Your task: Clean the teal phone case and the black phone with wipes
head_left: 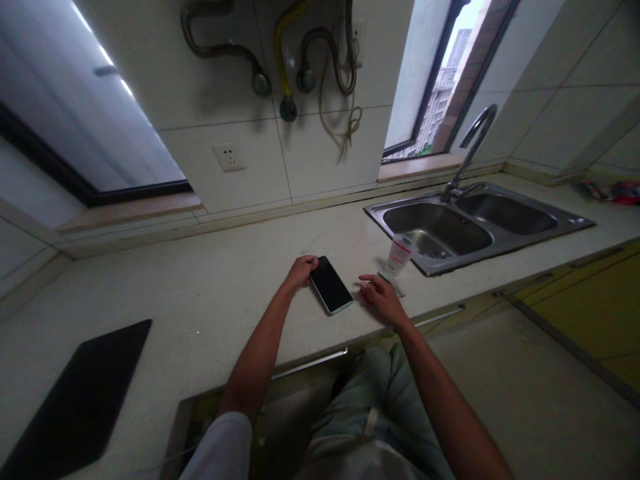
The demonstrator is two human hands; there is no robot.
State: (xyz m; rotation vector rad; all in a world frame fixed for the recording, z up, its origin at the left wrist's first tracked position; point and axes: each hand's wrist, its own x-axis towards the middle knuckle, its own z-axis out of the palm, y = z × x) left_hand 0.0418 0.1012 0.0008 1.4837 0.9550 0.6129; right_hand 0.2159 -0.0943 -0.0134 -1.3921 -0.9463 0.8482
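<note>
left fingers clamped on flat rectangular phone, right fingers apart, clear plastic cup

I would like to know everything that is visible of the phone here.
The phone is a slim rectangular slab with a dark, glassy-looking screen facing up and a thin pale edge. It slants over the worktop; whether it lies fully flat is unclear. The left hand grips its far left corner, thumb on top; the right hand is near but seems apart.

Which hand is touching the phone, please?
The left hand, at the far end of the phone; the right hand is apart from it, beside the clear cup.
</note>
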